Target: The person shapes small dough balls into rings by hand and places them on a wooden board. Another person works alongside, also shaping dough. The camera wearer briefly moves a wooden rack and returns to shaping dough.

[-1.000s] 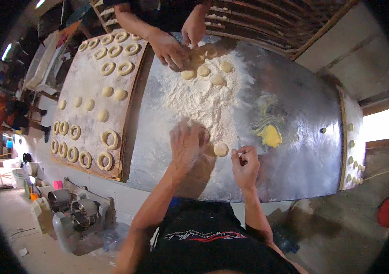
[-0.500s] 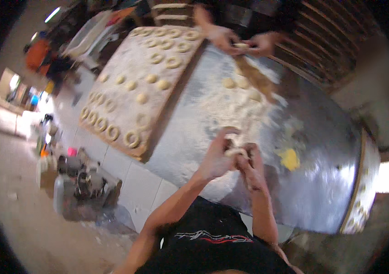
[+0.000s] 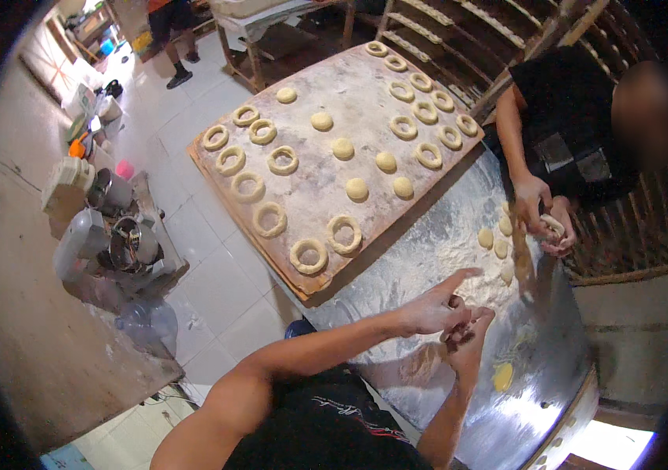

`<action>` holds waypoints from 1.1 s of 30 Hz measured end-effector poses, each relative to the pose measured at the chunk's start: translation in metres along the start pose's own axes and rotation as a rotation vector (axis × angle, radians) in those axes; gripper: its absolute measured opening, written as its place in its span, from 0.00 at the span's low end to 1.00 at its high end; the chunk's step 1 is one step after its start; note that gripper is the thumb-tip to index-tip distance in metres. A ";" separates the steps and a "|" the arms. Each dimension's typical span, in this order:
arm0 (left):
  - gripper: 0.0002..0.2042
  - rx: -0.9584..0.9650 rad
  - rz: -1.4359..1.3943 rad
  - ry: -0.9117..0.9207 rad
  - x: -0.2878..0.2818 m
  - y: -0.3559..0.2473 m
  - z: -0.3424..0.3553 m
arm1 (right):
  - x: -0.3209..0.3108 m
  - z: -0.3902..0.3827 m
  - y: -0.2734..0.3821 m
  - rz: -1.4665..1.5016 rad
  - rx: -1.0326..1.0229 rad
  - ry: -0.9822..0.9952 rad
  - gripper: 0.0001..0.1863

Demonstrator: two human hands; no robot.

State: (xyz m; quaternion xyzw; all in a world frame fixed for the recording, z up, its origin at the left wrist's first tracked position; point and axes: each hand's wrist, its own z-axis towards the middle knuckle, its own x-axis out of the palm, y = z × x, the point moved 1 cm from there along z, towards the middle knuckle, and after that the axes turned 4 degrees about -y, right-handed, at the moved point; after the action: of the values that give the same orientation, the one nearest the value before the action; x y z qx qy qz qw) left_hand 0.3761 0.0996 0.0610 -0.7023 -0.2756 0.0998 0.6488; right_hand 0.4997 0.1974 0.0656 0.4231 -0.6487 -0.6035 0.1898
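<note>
My left hand (image 3: 430, 311) and my right hand (image 3: 471, 338) meet above the floured metal table. Left fingers curl against the right ones, while the left index finger stretches out; a right finger also points outward. Whatever lies between them is hidden. Beyond the left hand, a wooden board (image 3: 302, 188) carries several dough rings (image 3: 308, 256) and several round dough balls (image 3: 357, 189). Loose flour (image 3: 459, 254) lies around my fingertips, with more dough balls (image 3: 486, 238) beyond it. Across the table, a co-worker's hands (image 3: 545, 215) hold a piece of pale dough (image 3: 553, 225).
A yellow patch (image 3: 503, 377) sits on the metal table (image 3: 459, 423) right of my right hand. Racks with trays (image 3: 420, 23) stand behind the board. Pots and containers (image 3: 118, 196) occupy the floor at left. Another person's legs (image 3: 169, 47) show at the far left.
My view has swung, bringing the board nearer the middle and the co-worker to the right. Pale dough showed between my fingers earlier; now my hands are pressed together and it is out of sight.
</note>
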 end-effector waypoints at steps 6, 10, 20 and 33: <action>0.28 0.095 -0.195 -0.589 0.022 0.014 -0.010 | 0.023 -0.023 0.016 0.635 -0.144 -0.023 0.27; 0.28 0.329 0.114 -0.485 0.042 0.021 -0.024 | 0.017 -0.038 0.020 0.793 -0.121 0.090 0.27; 0.26 0.469 0.180 -0.587 0.099 0.020 -0.067 | -0.037 -0.073 -0.028 0.870 -0.198 0.311 0.22; 0.25 0.332 0.041 -0.604 0.103 0.028 -0.088 | -0.039 -0.098 -0.019 0.590 -0.062 0.146 0.22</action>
State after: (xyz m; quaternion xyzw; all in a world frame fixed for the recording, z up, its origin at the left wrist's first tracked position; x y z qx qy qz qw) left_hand 0.5128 0.0775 0.0686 -0.5314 -0.4210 0.3596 0.6412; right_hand 0.6020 0.1683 0.0777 0.2528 -0.7095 -0.5098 0.4156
